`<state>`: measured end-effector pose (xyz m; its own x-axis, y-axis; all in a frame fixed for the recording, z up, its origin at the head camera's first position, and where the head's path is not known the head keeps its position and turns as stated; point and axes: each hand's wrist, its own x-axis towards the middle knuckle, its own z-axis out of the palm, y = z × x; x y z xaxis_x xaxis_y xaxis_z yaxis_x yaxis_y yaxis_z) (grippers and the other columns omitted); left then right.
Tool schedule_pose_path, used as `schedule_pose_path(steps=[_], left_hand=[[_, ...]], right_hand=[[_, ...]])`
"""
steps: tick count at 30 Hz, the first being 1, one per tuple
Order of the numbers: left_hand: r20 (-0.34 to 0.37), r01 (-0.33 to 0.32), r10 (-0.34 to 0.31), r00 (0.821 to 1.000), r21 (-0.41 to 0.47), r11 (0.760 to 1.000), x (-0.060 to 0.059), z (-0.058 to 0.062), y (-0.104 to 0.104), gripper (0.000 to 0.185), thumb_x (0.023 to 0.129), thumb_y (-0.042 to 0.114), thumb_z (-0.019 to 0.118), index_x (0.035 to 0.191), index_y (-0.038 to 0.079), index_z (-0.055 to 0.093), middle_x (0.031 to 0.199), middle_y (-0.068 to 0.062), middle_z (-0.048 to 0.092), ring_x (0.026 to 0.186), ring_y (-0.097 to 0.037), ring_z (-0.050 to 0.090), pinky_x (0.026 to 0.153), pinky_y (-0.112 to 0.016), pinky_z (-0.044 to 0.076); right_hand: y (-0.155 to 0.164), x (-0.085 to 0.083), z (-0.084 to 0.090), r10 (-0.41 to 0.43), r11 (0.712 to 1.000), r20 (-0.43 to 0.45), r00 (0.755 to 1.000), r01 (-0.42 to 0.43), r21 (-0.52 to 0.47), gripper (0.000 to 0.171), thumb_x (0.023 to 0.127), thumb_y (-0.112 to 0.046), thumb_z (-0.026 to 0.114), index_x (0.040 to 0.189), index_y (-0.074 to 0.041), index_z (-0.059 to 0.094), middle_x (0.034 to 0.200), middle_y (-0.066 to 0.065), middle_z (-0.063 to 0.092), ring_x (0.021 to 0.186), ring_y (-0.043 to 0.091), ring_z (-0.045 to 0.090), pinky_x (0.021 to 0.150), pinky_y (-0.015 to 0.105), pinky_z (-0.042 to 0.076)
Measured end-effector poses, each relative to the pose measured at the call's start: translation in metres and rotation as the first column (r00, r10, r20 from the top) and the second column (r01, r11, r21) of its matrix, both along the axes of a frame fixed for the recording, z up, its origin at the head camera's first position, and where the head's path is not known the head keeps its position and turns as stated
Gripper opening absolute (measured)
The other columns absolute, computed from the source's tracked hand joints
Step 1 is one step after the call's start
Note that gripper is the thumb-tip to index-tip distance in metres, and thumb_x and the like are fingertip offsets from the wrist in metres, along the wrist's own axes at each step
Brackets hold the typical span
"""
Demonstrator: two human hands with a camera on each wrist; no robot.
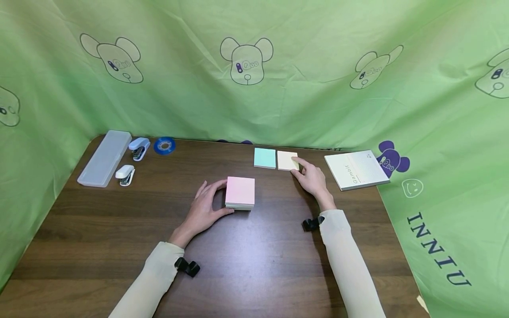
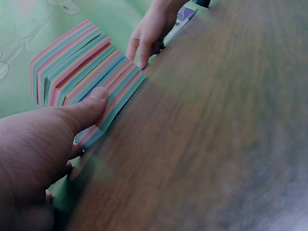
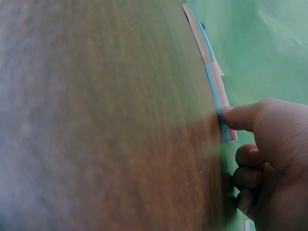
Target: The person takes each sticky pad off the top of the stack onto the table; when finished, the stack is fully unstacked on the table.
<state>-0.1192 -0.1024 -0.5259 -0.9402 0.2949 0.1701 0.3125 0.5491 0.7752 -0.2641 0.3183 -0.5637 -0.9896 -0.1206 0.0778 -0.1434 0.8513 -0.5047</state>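
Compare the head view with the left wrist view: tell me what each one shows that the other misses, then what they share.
Only the head view shows the staplers, the tape roll, the clear case, the teal pad, the yellow pad under the right hand's fingertips, and the booklet.

Only the left wrist view shows the thick pad's striped side, with layers of pink, blue and green, and the left thumb pressed against it.

Both show the left hand at the thick pad, the right hand farther off, the wooden table and the green cloth.
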Motion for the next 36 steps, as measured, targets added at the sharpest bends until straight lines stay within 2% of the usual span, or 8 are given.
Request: schedule_pose_path(steps=[8,25,36], left_hand=[[0.003,-0.004,0.004,1.000,-0.003,1.000,0.000,0.000,0.000,0.093,0.088,0.026,0.098,0.164,0.009,0.047,0.158,-0.012,0.063,0.154,-0.033,0.050,0.140,-0.054,0.008],[-0.013,0.001,-0.001,1.000,-0.004,1.000,-0.001,0.000,0.000,0.093,0.088,0.027,0.098,0.163,0.008,0.048,0.157,-0.012,0.063,0.154,-0.033,0.051,0.140,-0.054,0.009],[-0.012,0.000,0.000,1.000,-0.004,1.000,-0.001,-0.001,0.000,0.093,0.087,0.027,0.098,0.163,0.008,0.048,0.157,-0.012,0.063,0.154,-0.033,0.051,0.140,-0.054,0.009]], right_hand=[[-0.001,0.001,0.001,-0.013,1.000,-0.002,1.000,0.013,0.008,0.051,0.105,-0.047,0.075,0.155,-0.040,0.065,0.065,-0.005,0.051,0.055,0.018,0.042,0.049,0.039,0.035],[-0.001,0.004,0.002,-0.009,1.000,-0.006,1.000,0.009,0.009,0.055,0.106,-0.048,0.073,0.159,-0.039,0.062,0.062,-0.005,0.048,0.054,0.018,0.038,0.050,0.039,0.032],[-0.001,0.011,0.003,-0.008,0.999,-0.027,1.000,0.006,-0.046,0.057,0.106,-0.048,0.074,0.159,-0.034,0.062,0.062,-0.003,0.048,0.053,0.017,0.038,0.051,0.037,0.030]])
